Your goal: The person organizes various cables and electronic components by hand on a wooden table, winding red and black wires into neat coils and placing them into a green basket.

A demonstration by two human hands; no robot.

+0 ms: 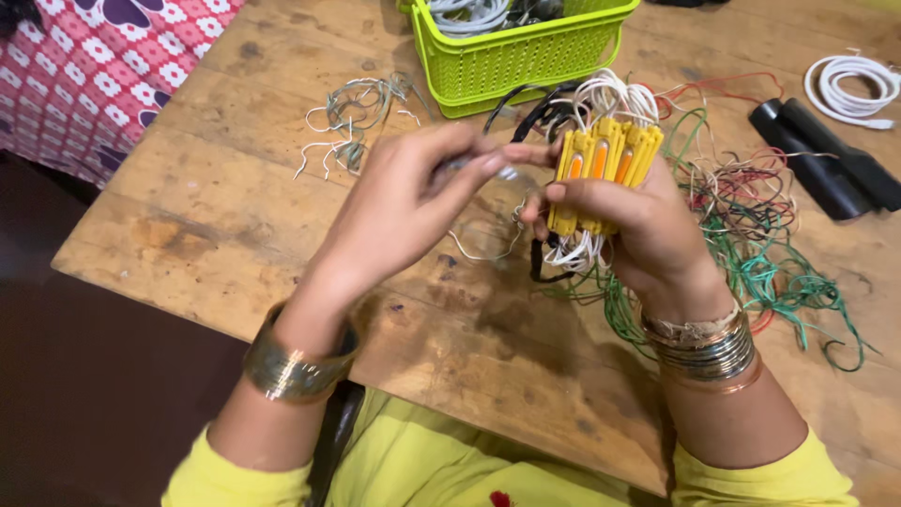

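Holding tight: the right hand (638, 225) is gripping a yellow bundle (605, 174).
The left hand (404, 202) is pinching a thin, bendy wire (474, 161); the hard yellow middle looks easiest to hold.

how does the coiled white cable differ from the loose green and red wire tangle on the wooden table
The coiled white cable is one thick cord wound in a neat loop; the green and red wire tangle is many thin strands sprawled untidily. The cable lies at the far right, the tangle beside the right hand. Both rest on the wooden table.
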